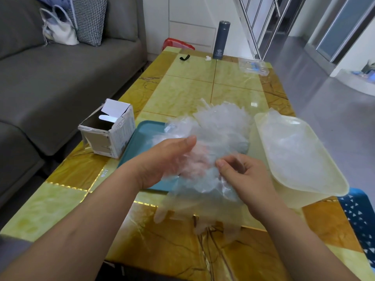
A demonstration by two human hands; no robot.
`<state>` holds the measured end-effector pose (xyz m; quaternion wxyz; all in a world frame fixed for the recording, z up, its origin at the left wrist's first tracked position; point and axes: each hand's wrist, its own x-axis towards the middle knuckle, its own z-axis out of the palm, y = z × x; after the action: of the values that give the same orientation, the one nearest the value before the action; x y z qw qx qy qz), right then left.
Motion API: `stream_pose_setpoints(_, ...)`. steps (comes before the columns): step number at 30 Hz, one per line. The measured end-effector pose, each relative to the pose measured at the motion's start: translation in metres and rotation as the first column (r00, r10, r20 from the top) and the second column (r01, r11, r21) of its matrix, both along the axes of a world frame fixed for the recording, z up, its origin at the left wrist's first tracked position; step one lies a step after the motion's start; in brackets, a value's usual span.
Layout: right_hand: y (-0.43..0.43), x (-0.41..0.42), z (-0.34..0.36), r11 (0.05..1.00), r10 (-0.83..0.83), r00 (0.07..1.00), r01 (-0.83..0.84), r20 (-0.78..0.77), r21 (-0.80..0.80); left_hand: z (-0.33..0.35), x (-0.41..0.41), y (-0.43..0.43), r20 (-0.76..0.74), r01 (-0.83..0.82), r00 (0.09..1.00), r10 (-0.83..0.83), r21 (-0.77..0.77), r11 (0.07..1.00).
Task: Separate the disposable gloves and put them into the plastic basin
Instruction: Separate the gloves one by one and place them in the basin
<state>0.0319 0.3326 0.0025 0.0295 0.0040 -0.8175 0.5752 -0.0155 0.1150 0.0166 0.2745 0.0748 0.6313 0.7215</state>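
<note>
Around the work, we list the table (182,92), with a yellow-green marbled top. An open cardboard box (109,130) sits at its left edge, just beside a teal tray (140,142). To the right stands the cream plastic basin (300,196), with loose clear film lying in it. At the far end we count a grey flask (221,40), a clear bag (253,66) with blue contents, a black strap-like item (184,57) and a small white piece (208,58). We cannot tell what those last two are. Along the left runs a grey sofa (60,78) carrying a white handbag (58,29).

Next we enter the disposable gloves (219,128), a crumpled translucent heap held above the tray, between box and basin. It hides most of the tray's right half.
- The left hand (162,157) has its grip curled round the heap, thumb on top, fingers only dimly seen through the film.
- The right hand (243,175) has its grip pinching a layer of film between thumb and forefinger.

Glove fingers hang below the hands toward the near edge. We cannot count single gloves.
</note>
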Motion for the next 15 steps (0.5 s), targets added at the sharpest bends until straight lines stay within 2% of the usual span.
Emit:
stream_pose_setpoints(2, 0.000, 0.000, 0.000, 0.998, -0.018, 0.997, 0.022, 0.073, -0.053, -0.003, 0.000, 0.002, -0.030, -0.044, 0.999, 0.043, -0.037, 0.998)
stream_pose_setpoints(5, -0.002, 0.001, 0.003, 0.997, -0.007, 0.993, 0.016, 0.120, -0.070, -0.006, -0.005, 0.006, -0.026, -0.221, 0.975, 0.220, -0.055, 0.974)
stream_pose_setpoints(9, 0.004, 0.005, 0.008, 0.999, 0.015, 0.989, -0.023, 0.150, 0.049, 0.002, -0.012, 0.008, 0.035, -0.378, 0.925, 0.377, 0.014, 0.926)
stream_pose_setpoints(12, 0.014, 0.013, 0.022, 0.979, -0.013, 0.994, -0.010, 0.112, 0.201, 0.010, -0.022, 0.015, 0.061, -0.559, 0.828, 0.557, 0.019, 0.829)
stream_pose_setpoints(13, 0.021, 0.017, 0.031, 0.977, -0.002, 0.995, -0.021, 0.103, 0.213, 0.016, -0.026, 0.020, 0.037, -0.596, 0.802, 0.596, 0.007, 0.803)
stream_pose_setpoints(15, 0.037, 0.026, 0.051, 0.979, 0.157, 0.968, -0.178, 0.196, 0.097, 0.032, -0.031, 0.038, -0.054, -0.593, 0.804, 0.592, -0.019, 0.805)
